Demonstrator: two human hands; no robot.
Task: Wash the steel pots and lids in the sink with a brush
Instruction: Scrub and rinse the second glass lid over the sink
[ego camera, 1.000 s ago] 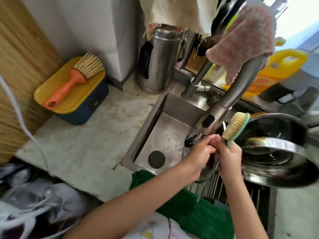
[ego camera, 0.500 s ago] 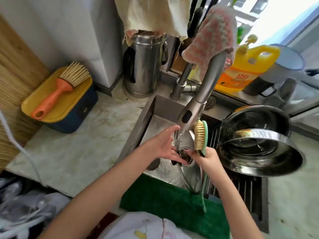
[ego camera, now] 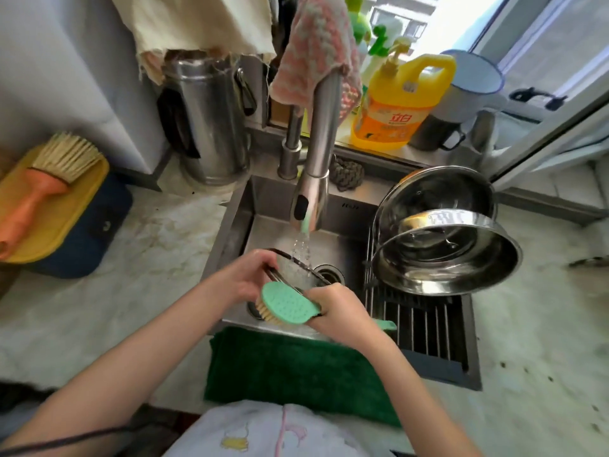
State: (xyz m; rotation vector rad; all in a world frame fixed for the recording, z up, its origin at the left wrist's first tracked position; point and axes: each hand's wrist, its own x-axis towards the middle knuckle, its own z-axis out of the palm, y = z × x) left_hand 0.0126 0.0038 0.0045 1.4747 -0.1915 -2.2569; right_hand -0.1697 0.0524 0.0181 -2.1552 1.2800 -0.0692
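Over the steel sink (ego camera: pixel 237 222), my left hand (ego camera: pixel 245 278) grips the rim of a glass lid (ego camera: pixel 293 267) held under the running faucet (ego camera: pixel 311 206). My right hand (ego camera: pixel 339 311) holds a green brush (ego camera: pixel 285 303), bristles down, against the lid's near edge. Water falls onto the lid. A large steel pot (ego camera: pixel 461 258) lies tilted on the drying rack (ego camera: pixel 425 324) to the right, another steel pot (ego camera: pixel 438 192) behind it.
A steel kettle (ego camera: pixel 211 120) stands behind the sink on the left. A yellow detergent bottle (ego camera: pixel 395 103) and mugs sit on the windowsill. An orange brush (ego camera: pixel 43 183) rests on a yellow-lidded box. A green towel (ego camera: pixel 290 371) hangs over the sink's front edge.
The brush has turned from upright to bristles down over the lid's near edge. My left hand shifted from an open palm to a grip on the lid's rim. The lid lies flatter.
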